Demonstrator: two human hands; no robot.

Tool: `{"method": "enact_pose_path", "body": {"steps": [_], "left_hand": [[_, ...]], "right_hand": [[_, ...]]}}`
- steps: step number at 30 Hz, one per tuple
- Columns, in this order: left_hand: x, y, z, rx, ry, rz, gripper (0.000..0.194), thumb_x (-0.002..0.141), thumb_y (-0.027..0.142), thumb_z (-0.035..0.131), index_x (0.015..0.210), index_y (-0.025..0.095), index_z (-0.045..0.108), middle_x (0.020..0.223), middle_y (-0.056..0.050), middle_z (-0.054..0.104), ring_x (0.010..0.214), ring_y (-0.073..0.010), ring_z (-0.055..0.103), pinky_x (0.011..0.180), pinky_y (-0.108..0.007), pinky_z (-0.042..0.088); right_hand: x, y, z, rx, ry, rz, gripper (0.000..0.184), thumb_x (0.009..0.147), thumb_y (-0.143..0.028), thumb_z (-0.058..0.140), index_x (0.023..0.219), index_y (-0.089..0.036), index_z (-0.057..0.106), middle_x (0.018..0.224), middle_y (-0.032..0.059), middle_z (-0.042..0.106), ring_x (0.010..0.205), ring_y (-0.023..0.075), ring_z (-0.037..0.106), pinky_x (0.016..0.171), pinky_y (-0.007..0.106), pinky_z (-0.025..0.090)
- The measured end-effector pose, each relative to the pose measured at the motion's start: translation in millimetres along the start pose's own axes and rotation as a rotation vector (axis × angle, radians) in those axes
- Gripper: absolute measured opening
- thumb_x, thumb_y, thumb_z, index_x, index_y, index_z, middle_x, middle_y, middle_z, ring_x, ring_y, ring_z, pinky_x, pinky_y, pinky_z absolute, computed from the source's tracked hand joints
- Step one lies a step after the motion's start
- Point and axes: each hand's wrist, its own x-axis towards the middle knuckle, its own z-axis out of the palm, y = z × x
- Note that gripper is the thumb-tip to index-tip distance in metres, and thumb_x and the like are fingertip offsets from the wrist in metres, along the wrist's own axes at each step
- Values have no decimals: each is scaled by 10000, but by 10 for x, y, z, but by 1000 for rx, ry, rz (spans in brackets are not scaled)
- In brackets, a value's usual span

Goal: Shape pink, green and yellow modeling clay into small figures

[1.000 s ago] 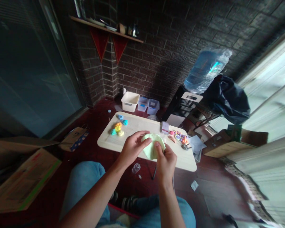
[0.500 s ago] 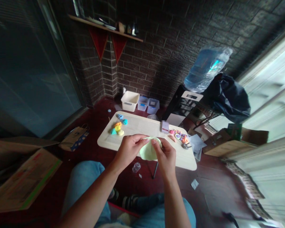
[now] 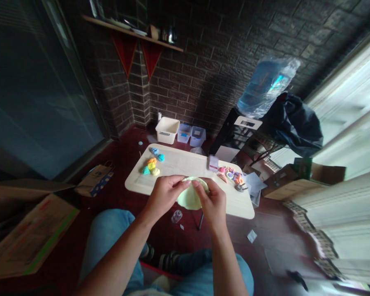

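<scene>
A flattened, pale green piece of modelling clay [image 3: 189, 199] is held up over the near edge of the white table [image 3: 185, 162]. My left hand [image 3: 166, 192] pinches its upper left side, thumb on top. On its upper right, my right hand [image 3: 212, 197] grips it the same way, the thumb pressing on the face towards me. The fingers behind the clay are hidden. Lumps of blue, orange, yellow and teal clay [image 3: 152, 163] lie at the table's left. Small coloured clay pieces [image 3: 231, 174] are grouped at its right, beside a phone [image 3: 213, 163].
Behind the table stand a cream bin [image 3: 167, 130], clear boxes [image 3: 184, 133] and a water dispenser [image 3: 234, 129] with a wrapped bottle [image 3: 267, 88]. Cardboard boxes [image 3: 33, 234] are on the left and right. A clear plastic cup [image 3: 176, 216] lies on the floor below the table.
My thumbs have moved closer together over the clay, and more of its upper rim shows. Both hands keep their hold. The view has shifted slightly.
</scene>
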Motion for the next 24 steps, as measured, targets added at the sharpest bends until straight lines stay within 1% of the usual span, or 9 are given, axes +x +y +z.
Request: {"method": "enact_pose_path", "body": {"steps": [4,6,8,10,13,16,20,22,24], "left_hand": [[17,8,17,-2,11,-5,316,845,424,622,760,136,720,700,-16,671,645,-139,555,583,-227,422],[20,-5,37,-108,-18,-36,318,833,427,636,901,131,730,784,-39,702,712,-162,600,633,-240,462],[15,-25,57,-232,-67,-91,427,808,426,669,1115,129,677,848,-56,711,758,-177,628,659,-251,486],[5,-45,69,-274,-98,-136,506,789,441,685,1178,122,641,823,-54,702,725,-171,626,620,-241,483],[-5,-60,66,-175,-69,-129,413,802,489,648,945,106,710,726,-42,672,642,-149,584,557,-221,445],[-5,-52,53,-111,-11,-107,407,815,511,618,784,113,696,660,-27,644,593,-134,548,529,-216,414],[-6,-35,52,-65,5,-87,401,829,506,602,742,121,678,592,0,588,546,-117,497,500,-211,374],[-7,-39,52,-33,8,-76,390,838,490,597,729,122,668,583,9,564,543,-111,478,501,-210,363],[-1,-54,36,-15,11,-73,377,843,474,598,715,124,655,578,16,542,547,-107,467,502,-208,353]], "right_hand": [[-21,6,19,-33,46,-18,240,851,-400,644,855,-180,741,750,30,723,702,177,626,638,266,468],[-23,7,28,-14,97,-10,239,840,-399,654,845,-177,741,759,32,731,700,175,628,633,263,472],[-14,3,30,11,149,9,246,828,-404,661,840,-172,741,761,35,736,704,177,633,628,263,481],[-1,-8,22,34,171,24,255,819,-410,664,851,-169,740,776,41,741,721,183,641,638,266,495],[12,-27,-6,75,110,40,270,807,-406,679,927,-169,728,865,56,745,780,190,650,679,274,509],[5,-25,-39,123,14,112,314,794,-425,689,961,-160,702,820,44,713,700,167,616,602,253,489],[-22,12,-43,55,2,186,364,787,-495,677,708,-142,650,563,-20,542,524,110,461,462,217,366],[-35,21,-30,16,32,192,405,788,-511,673,626,-148,598,514,-41,468,499,95,408,442,213,321],[-45,15,-29,27,25,195,413,794,-516,670,626,-147,589,518,-42,461,497,91,403,439,211,319]]}}
